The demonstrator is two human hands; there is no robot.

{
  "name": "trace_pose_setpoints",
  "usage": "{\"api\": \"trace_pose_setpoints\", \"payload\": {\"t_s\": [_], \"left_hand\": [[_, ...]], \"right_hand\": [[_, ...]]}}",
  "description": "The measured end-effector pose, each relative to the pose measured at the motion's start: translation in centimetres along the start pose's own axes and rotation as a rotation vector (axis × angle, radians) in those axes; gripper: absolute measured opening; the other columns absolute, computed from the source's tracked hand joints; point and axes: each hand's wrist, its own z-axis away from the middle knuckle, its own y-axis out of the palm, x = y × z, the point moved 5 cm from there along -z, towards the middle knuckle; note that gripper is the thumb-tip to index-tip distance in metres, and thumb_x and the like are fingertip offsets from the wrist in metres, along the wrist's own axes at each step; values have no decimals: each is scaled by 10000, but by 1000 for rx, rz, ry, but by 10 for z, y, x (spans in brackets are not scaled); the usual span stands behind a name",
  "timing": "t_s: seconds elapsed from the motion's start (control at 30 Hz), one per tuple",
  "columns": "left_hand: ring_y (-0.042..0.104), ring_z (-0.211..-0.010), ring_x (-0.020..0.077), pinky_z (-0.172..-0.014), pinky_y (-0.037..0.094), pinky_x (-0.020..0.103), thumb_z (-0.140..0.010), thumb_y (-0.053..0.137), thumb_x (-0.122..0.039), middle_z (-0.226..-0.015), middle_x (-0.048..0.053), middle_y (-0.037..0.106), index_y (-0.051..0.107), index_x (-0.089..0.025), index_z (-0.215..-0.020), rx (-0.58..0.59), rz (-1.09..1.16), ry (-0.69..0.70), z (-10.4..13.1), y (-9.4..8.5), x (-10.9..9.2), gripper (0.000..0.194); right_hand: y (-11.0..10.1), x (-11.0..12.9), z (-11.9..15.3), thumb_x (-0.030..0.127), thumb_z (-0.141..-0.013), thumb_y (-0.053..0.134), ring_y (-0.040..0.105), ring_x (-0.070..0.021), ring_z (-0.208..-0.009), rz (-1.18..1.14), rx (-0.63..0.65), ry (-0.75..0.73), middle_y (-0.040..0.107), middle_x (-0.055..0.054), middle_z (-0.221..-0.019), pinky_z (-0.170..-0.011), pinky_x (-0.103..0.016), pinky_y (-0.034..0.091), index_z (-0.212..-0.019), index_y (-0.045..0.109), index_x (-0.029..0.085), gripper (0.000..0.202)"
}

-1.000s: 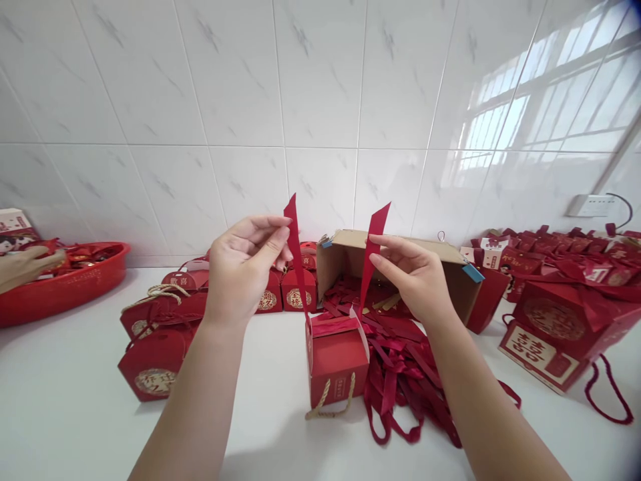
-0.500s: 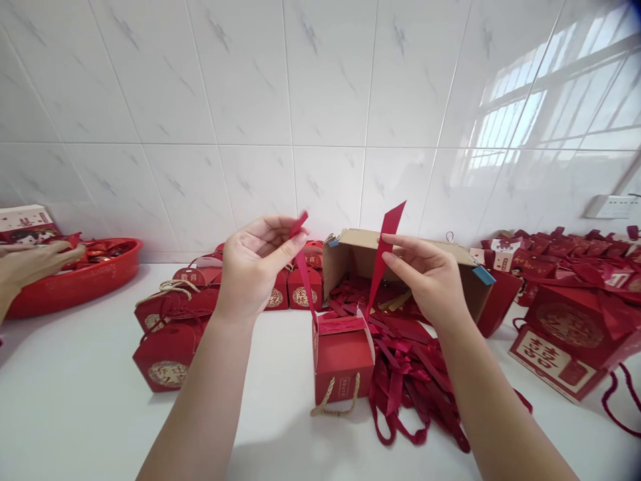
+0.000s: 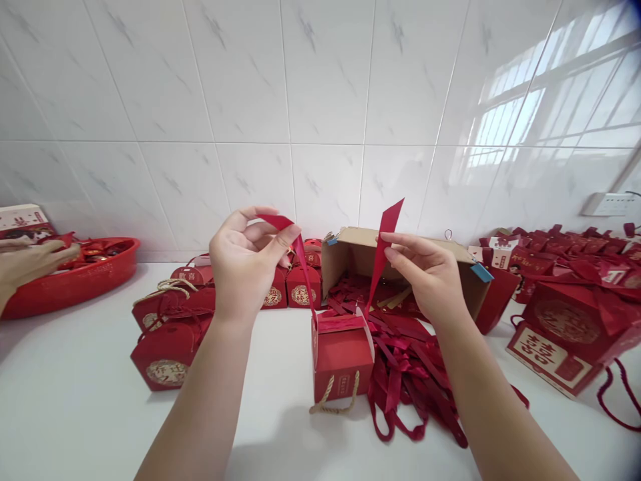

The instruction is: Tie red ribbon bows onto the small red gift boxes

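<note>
Pinching ribbon (image 3: 304, 270) ends above red box (image 3: 343, 357) | left hand (image 3: 245, 264): fingers closed on folded end | right hand (image 3: 425, 277): fingers closed on upright end

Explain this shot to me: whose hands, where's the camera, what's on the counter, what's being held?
There is no machine here: one camera on a person's head looks down at their bare hands. The left hand and right hand each pinch one end of a red ribbon that runs through a small red box on the white counter. Beside the box lie loose ribbons, a tipped cardboard box and finished boxes. Far left, another person's hand reaches into a red basin.
</note>
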Motion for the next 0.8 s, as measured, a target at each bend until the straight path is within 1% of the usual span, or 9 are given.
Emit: {"api": "trace_pose_setpoints", "payload": {"t_s": [0.1,0.17,0.27,0.4,0.63,0.7,0.8], "left_hand": [[564,-486,76,-478,486,202,-656,795,-242,-635,-41,661,595,-201,-750,-62,-41,30,1,-3,-5,224],[594,-541,85,-513,502,200,-668,786,-248,-647,-33,674,615,-198,-714,-105,-114,72,2,-4,-9,184],[615,-567,94,-533,522,207,-688,771,-243,-680,-23,699,675,-205,-740,-123,-184,130,5,-3,-14,115],[658,-640,114,-598,558,218,-706,758,-229,-715,-9,720,725,-209,-770,-137,-236,213,9,-1,-19,75],[691,-740,142,-710,588,253,-730,742,-241,-806,9,748,750,-222,-836,-75,-270,253,11,0,-20,107],[698,-773,146,-736,589,249,-732,738,-231,-830,8,751,752,-228,-862,-51,-268,246,11,1,-19,131],[706,-808,153,-774,594,249,-722,742,-201,-870,10,755,751,-231,-904,0,-262,209,12,4,-18,185]], "right_hand": [[0,0,0,257,-799,665,592,-128,-712,-1,1,-1,673,-6,-804,-644,-269,510,-994,725,265,205],[0,1,1,264,-801,663,607,-134,-732,0,2,-3,683,-9,-831,-670,-279,525,-995,725,267,204],[0,2,1,269,-803,663,622,-139,-756,2,5,-8,692,-9,-856,-709,-292,539,-996,724,273,202],[0,1,1,283,-811,655,624,-144,-759,21,3,-20,693,-12,-851,-703,-297,545,-1017,717,272,215],[0,0,1,290,-809,654,634,-151,-791,2,-2,-14,703,-20,-902,-730,-305,552,-1010,721,265,213],[0,1,1,280,-807,655,636,-149,-799,-14,-2,-9,706,-16,-920,-744,-305,553,-1004,723,269,208],[0,2,1,274,-805,661,628,-140,-777,-24,-2,-15,704,-9,-894,-728,-294,549,-1007,723,279,211]]}}
